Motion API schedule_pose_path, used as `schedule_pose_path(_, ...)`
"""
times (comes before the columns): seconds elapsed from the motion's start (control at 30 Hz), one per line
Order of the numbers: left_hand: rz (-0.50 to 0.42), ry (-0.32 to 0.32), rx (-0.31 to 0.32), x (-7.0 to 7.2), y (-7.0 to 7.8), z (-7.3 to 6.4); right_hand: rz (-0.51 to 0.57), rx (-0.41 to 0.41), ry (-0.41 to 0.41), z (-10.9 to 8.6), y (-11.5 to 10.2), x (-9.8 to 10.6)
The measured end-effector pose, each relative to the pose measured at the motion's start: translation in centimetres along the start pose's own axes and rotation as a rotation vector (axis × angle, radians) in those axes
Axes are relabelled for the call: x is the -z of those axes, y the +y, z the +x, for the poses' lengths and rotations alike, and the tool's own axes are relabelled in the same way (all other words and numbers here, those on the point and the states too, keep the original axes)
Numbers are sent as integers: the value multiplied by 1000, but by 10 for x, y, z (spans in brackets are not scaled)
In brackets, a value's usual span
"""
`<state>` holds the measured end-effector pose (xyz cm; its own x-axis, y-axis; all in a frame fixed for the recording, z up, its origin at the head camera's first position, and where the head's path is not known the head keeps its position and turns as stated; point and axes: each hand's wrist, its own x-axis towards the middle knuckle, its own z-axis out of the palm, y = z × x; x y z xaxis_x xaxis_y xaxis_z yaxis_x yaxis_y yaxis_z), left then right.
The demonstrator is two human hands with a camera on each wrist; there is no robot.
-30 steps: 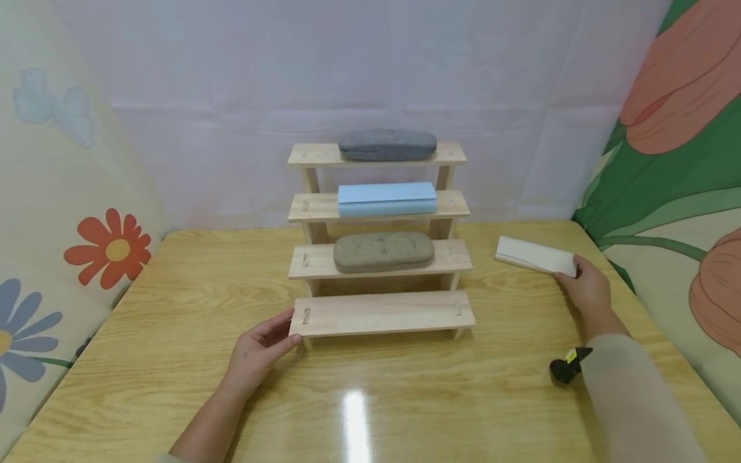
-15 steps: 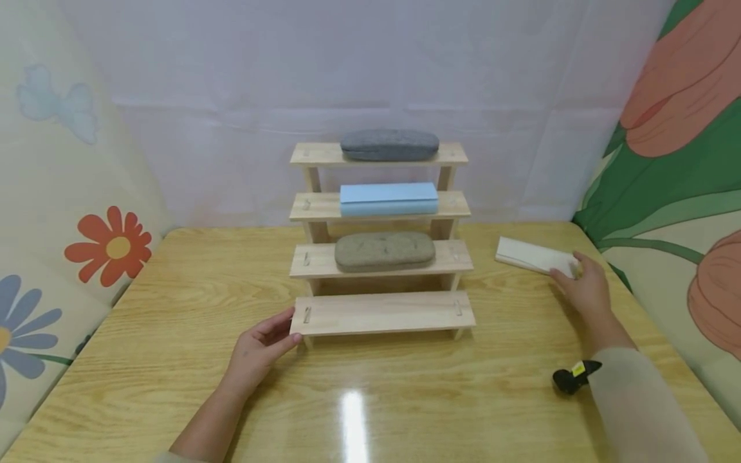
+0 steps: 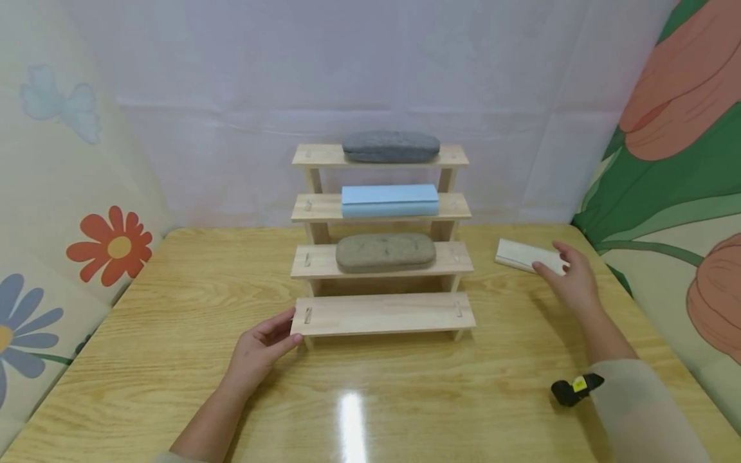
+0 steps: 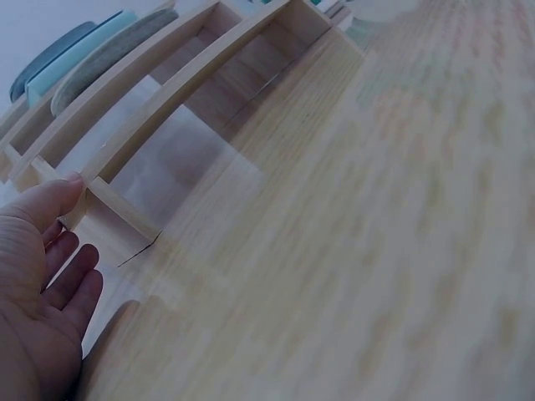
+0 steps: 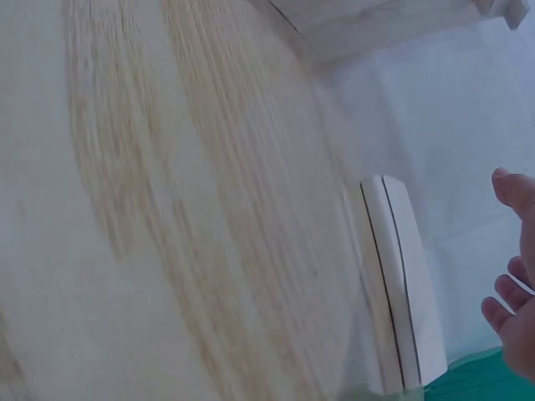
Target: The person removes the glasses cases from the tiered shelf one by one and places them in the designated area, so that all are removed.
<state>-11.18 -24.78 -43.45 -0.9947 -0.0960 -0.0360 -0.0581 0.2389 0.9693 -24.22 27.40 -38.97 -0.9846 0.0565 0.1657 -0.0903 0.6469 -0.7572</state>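
Observation:
A stepped wooden stand (image 3: 382, 314) is on the table, and my left hand (image 3: 255, 352) pinches the left end of its lowest shelf between thumb and index finger. In the left wrist view the other fingers of that hand (image 4: 33, 284) hang loosely curled. At the right lies a white glasses case (image 3: 516, 254), flat on the table. My right hand (image 3: 574, 283) hovers above its right end, thumb and fingers spread, holding nothing. From the right wrist view, a gap shows between the hand (image 5: 520, 276) and the white glasses case (image 5: 401, 284).
On the stand's upper shelves sit a dark grey glasses case (image 3: 391, 146), a light blue glasses case (image 3: 390, 200) and a brown-grey glasses case (image 3: 385, 252). A small black object with a yellow label (image 3: 577, 388) is by the right sleeve. A white cloth (image 3: 231, 116) hangs behind.
My right hand has let go of the white glasses case's right end and risen off it, shifting slightly left. The case stays where it was. My left hand keeps its place on the stand.

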Motion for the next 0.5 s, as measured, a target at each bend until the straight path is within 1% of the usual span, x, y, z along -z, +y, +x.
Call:
schedule_pose_path(0.3, 5, -11, 14, 0, 1, 0, 38, 67, -16, -3, -23, -8)
schedule_pose_path(0.5, 7, -13, 14, 1, 1, 0, 79, 110, -46, -7, -42, -14)
